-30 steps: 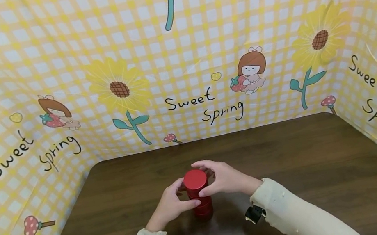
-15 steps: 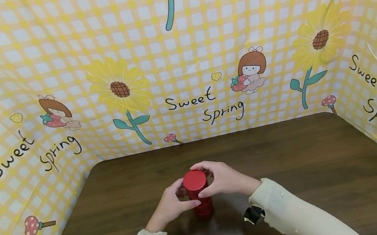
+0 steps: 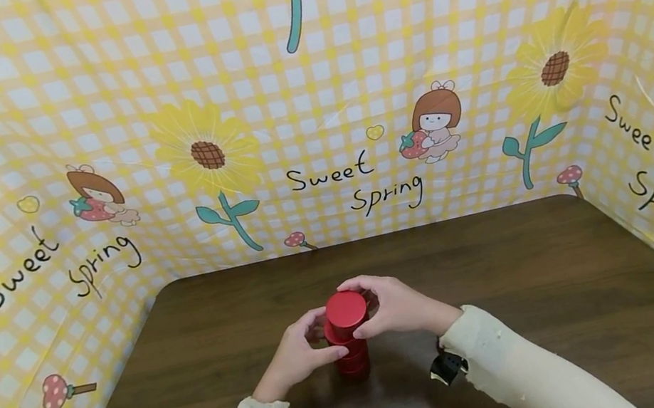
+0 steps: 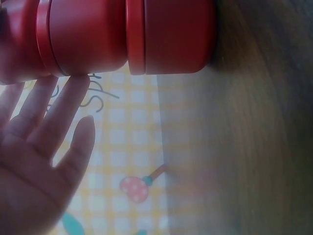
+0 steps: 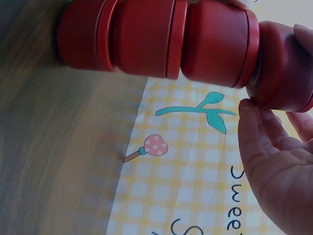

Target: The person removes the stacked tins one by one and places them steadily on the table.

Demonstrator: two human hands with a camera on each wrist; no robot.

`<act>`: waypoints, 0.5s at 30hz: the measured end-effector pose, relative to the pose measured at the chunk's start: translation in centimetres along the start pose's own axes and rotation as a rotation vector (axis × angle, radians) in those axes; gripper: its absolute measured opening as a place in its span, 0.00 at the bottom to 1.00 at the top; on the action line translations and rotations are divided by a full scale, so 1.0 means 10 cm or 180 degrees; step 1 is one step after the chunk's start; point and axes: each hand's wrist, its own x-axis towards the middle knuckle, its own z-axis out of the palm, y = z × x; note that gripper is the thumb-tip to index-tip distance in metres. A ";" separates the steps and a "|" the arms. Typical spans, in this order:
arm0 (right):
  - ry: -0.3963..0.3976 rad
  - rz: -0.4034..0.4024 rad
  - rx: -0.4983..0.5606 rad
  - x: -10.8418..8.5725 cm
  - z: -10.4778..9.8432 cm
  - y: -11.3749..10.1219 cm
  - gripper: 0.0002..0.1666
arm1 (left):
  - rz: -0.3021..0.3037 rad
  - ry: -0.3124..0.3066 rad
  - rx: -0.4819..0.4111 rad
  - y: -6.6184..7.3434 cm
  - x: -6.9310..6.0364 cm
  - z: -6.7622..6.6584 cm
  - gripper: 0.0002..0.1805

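Several red lidded tins (image 3: 354,364) stand in an upright stack on the table. The topmost tin (image 3: 346,310) sits off to the right of the one beneath it and tilts slightly in the right wrist view. My right hand (image 3: 398,304) holds this top tin between thumb and fingers. My left hand (image 3: 296,358) grips the stack just below it, thumb at the front and fingers at the far side. In the left wrist view, fingertips (image 4: 78,84) touch the tins near a lid seam. The lower tins (image 5: 83,36) line up one over another.
The dark wooden table (image 3: 474,266) has rounded far corners. A yellow checked cloth (image 3: 312,112) printed with flowers and lettering hangs behind it and along both sides. Black wrist cameras (image 3: 448,367) sit under the cream sleeves (image 3: 523,366).
My right hand has moved a little to the right with the top tin, which has come out of line with the stack. The left hand and lower tins have stayed in place.
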 end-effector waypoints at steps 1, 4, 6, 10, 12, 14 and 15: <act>-0.0001 0.0007 0.0000 -0.01 -0.01 0.00 0.35 | 0.0003 0.0000 -0.0011 0.00 0.00 0.00 0.32; 0.0003 0.0025 0.0010 -0.05 -0.05 0.03 0.35 | 0.0009 0.0001 -0.0030 0.01 0.00 0.00 0.32; 0.0018 0.0043 0.0011 -0.07 -0.08 0.05 0.36 | 0.0012 0.0003 -0.0045 0.01 0.00 0.00 0.31; 0.0064 0.0146 -0.0012 -0.14 -0.14 0.05 0.36 | 0.0020 0.0010 -0.0061 0.01 0.00 0.00 0.31; 0.0089 0.0203 -0.0045 -0.18 -0.18 0.06 0.36 | 0.0026 0.0016 -0.0054 0.01 0.00 0.00 0.31; 0.0101 0.0272 -0.0080 -0.22 -0.22 0.07 0.36 | 0.0035 0.0023 -0.0033 0.01 0.00 0.00 0.31; 0.0111 0.0294 -0.0099 -0.24 -0.24 0.08 0.36 | 0.0042 0.0028 -0.0026 0.01 0.00 0.01 0.30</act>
